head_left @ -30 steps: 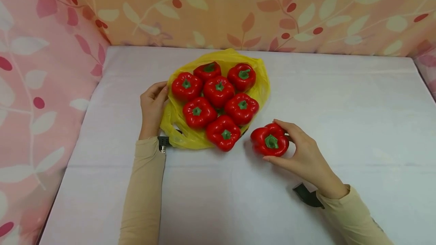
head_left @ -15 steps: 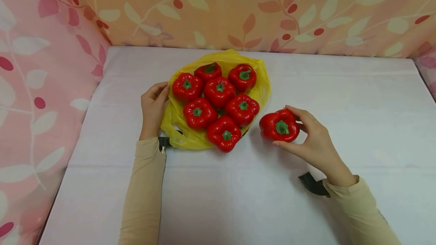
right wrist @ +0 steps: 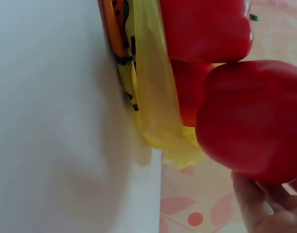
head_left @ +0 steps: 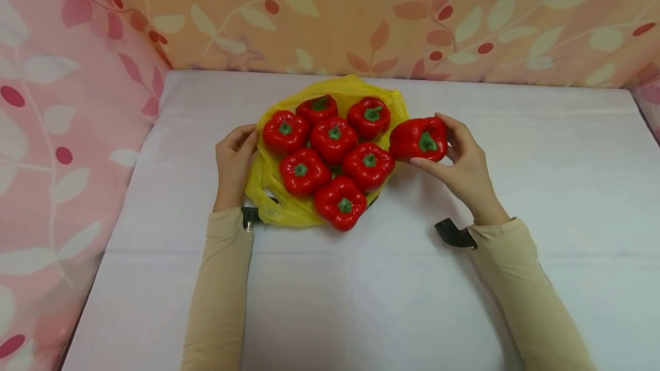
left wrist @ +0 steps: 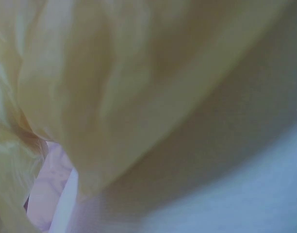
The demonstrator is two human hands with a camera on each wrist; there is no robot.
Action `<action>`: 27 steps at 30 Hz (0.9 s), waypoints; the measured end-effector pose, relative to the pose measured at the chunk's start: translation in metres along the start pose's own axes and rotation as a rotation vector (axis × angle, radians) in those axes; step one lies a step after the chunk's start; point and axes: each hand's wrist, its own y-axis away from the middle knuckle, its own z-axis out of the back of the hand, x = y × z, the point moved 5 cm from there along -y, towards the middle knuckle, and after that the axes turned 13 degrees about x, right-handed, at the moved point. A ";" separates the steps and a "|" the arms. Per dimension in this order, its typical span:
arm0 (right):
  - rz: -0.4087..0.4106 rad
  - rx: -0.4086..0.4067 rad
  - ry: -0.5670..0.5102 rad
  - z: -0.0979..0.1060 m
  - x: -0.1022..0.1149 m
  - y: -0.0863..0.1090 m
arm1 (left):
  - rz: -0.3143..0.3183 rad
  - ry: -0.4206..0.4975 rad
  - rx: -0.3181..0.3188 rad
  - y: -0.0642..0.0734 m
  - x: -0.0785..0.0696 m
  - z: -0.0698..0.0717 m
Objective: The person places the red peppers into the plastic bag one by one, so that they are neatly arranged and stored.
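My right hand point(head_left: 464, 159) grips a red bell pepper point(head_left: 409, 139) by its right side, thumb in front and fingers behind. That pepper overlaps the right rim of a yellow plastic bag point(head_left: 265, 188) in the head view, its green stem facing me. Several more red bell peppers point(head_left: 334, 139) sit in the bag, stems up; the front one bulges over the near rim. At the bag's left edge, my left hand point(head_left: 234, 159) pinches the plastic, its fingertips partly hidden behind it. In the left wrist view the yellow bag point(left wrist: 105, 87) covers most of the picture.
A white tabletop point(head_left: 330, 296) lies under everything. Behind it hangs an orange leaf-patterned cloth point(head_left: 330, 16), with a pink one point(head_left: 57, 147) along the left. In the right wrist view, an orange and black print point(right wrist: 117, 29) shows low on the bag.
The right hand has carried its pepper away from me, first slightly right, then back left to the bag's right rim. The left hand and the bag stay in place.
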 end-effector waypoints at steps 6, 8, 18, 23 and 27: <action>0.056 0.129 0.019 0.000 -0.004 -0.022 | 0.001 0.011 0.001 -0.001 0.000 0.000; 0.074 0.180 0.012 0.000 -0.004 -0.029 | 0.002 0.003 0.007 0.000 0.000 0.000; -0.029 0.315 0.026 -0.005 -0.003 -0.050 | 0.008 0.004 0.006 -0.002 0.000 0.000; -0.039 0.337 0.069 -0.012 -0.011 -0.057 | 0.015 -0.017 0.006 0.000 -0.002 -0.001; -0.025 0.341 0.075 -0.016 -0.015 -0.059 | 0.018 -0.006 0.004 0.000 -0.001 -0.001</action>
